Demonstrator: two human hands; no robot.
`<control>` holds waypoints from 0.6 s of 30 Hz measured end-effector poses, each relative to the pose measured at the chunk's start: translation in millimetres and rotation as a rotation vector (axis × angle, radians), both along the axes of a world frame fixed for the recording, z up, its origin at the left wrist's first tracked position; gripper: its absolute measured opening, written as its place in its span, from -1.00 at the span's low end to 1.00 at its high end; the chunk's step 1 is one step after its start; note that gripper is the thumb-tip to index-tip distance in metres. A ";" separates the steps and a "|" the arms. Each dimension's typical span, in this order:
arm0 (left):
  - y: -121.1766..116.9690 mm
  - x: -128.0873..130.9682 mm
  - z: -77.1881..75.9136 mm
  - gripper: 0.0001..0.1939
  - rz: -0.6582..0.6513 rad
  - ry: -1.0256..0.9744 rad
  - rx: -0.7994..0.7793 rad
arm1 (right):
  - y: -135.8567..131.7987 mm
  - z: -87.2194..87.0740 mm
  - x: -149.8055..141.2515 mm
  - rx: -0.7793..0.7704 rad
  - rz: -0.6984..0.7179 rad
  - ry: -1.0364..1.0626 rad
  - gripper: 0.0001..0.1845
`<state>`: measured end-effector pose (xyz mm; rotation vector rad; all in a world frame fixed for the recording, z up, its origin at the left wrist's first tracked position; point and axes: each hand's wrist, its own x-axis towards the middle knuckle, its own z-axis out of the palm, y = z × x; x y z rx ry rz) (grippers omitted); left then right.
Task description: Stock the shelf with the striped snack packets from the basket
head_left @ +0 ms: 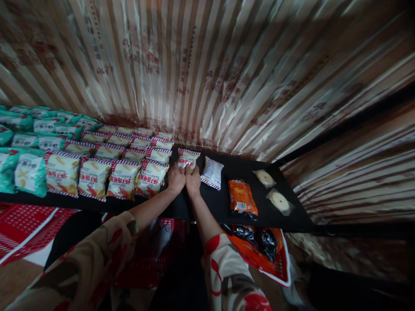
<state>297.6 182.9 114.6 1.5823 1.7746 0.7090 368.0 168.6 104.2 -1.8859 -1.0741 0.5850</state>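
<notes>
Side by side over the black shelf, my left hand and my right hand are closed on the lower part of a white snack bag with red lettering and a striped edge. My fingertips are partly hidden. Left of my hands, matching snack bags stand in rows. A similar bag, turned with its bluish printed side up, lies just right of my right hand. Beyond it is an orange snack packet.
Green snack bags fill the shelf's left end. Two round pale items in clear wrappers lie on the black shelf at right. Red baskets stand below. A striped plastic sheet hangs behind.
</notes>
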 end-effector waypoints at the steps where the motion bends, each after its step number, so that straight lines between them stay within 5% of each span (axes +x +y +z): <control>1: 3.3 2.0 0.1 -0.60 0.000 -0.006 -0.007 | 2.9 2.2 0.1 -0.020 -0.006 -0.004 -0.55; 7: 18.0 9.4 1.5 -0.53 0.059 -0.093 0.019 | 21.9 9.3 1.9 0.004 0.000 -0.020 -0.57; 18: 23.7 14.4 -5.2 -0.55 0.051 -0.114 0.060 | 52.3 -7.2 10.9 0.021 -0.001 -0.107 -0.66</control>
